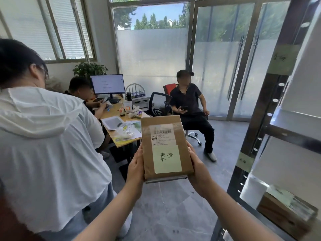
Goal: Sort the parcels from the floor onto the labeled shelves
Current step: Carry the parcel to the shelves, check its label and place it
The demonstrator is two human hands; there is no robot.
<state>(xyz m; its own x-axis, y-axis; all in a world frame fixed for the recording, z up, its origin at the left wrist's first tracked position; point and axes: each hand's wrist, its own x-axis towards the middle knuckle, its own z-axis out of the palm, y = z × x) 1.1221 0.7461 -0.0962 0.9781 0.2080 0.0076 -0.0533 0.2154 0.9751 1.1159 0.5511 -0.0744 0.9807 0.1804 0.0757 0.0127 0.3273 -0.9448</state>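
Observation:
I hold a brown cardboard parcel (165,146) upright in front of me, at chest height in the middle of the view. It carries a barcode label and a pale note with handwritten characters. My left hand (136,169) grips its left edge and my right hand (198,171) grips its right edge. A metal shelf rack (260,108) stands at the right, with pale paper labels (282,60) taped to its upright. A brown box (286,209) lies on a lower shelf.
A person in a white hooded top (43,145) stands close on my left. A wooden desk (121,122) with a monitor and papers is behind, with one person seated at it. Another person sits on an office chair (191,108) before glass doors. Grey tiled floor lies ahead.

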